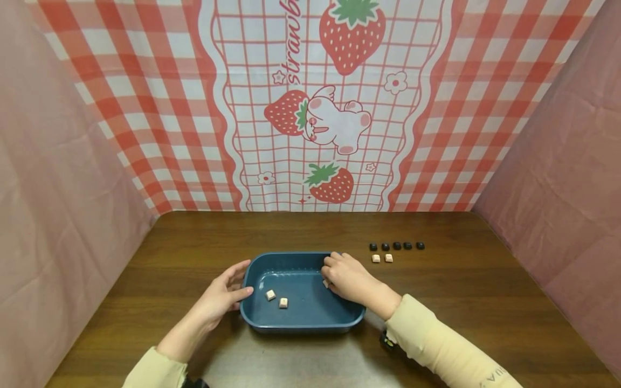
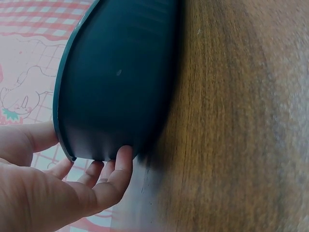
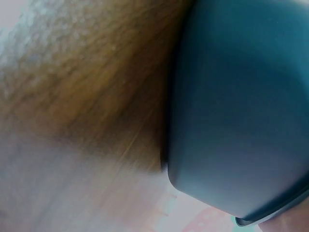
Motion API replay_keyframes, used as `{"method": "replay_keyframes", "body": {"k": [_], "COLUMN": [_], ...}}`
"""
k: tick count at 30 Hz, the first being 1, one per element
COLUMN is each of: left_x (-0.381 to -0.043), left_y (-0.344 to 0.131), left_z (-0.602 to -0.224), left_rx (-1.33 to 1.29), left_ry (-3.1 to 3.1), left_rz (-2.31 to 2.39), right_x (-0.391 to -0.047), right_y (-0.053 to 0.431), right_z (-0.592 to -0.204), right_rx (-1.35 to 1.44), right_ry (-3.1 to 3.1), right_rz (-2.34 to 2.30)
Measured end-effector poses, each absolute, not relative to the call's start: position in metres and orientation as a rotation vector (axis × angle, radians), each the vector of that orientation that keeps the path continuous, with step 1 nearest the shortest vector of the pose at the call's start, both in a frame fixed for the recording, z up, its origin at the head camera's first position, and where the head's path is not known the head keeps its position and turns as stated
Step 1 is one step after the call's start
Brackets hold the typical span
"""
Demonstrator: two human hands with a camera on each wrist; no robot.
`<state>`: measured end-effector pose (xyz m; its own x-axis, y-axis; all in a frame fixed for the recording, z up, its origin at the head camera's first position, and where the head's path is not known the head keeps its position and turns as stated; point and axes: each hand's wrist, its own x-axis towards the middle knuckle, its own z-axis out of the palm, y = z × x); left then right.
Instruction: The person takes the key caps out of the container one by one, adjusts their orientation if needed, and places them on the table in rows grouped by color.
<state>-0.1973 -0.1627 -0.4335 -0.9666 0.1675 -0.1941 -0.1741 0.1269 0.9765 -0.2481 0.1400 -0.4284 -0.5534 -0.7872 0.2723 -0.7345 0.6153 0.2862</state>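
Note:
A blue plastic tray (image 1: pixel 303 327) stands on the table, with two white keycaps, one (image 1: pixel 270 295) beside the other (image 1: pixel 283 303), on the left of its floor. My left hand (image 1: pixel 220 296) grips the tray's left end, thumb at the rim and fingers against the outer wall (image 2: pixel 116 77). Over the right part of the tray, my right hand (image 1: pixel 346 276) has curled fingers and pinches a whitish keycap (image 1: pixel 326 283), mostly hidden by the hand. The right wrist view shows the tray's outer wall (image 3: pixel 236 111), with barely any of the hand.
Behind and right of the tray, several black keycaps (image 1: pixel 397 246) lie in a row on the wooden table (image 1: pixel 194 237). In front of that row are two white keycaps, a left one (image 1: pixel 375 258) and a right one (image 1: pixel 388 258). A strawberry-print cloth (image 1: pixel 335 124) hangs behind.

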Motion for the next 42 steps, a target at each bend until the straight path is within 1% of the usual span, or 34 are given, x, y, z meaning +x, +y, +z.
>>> {"method": "replay_keyframes", "body": {"k": [8, 19, 42], "left_x": [-0.196, -0.198, -0.195], "left_y": [-0.164, -0.161, -0.163], "left_z": [-0.431, -0.434, -0.432], "left_rx": [0.025, -0.024, 0.01], "left_ry": [2.145, 2.15, 2.166], "left_rz": [1.925, 1.927, 1.914], "right_x": [-0.248, -0.246, -0.244], "right_y": [0.141, 0.142, 0.165], "right_z": [-0.428, -0.423, -0.374], "right_rx": [1.221, 1.24, 1.189], "right_ry": [-2.463, -2.433, -2.546], "right_rz": [-0.177, -0.109, -0.065]}}
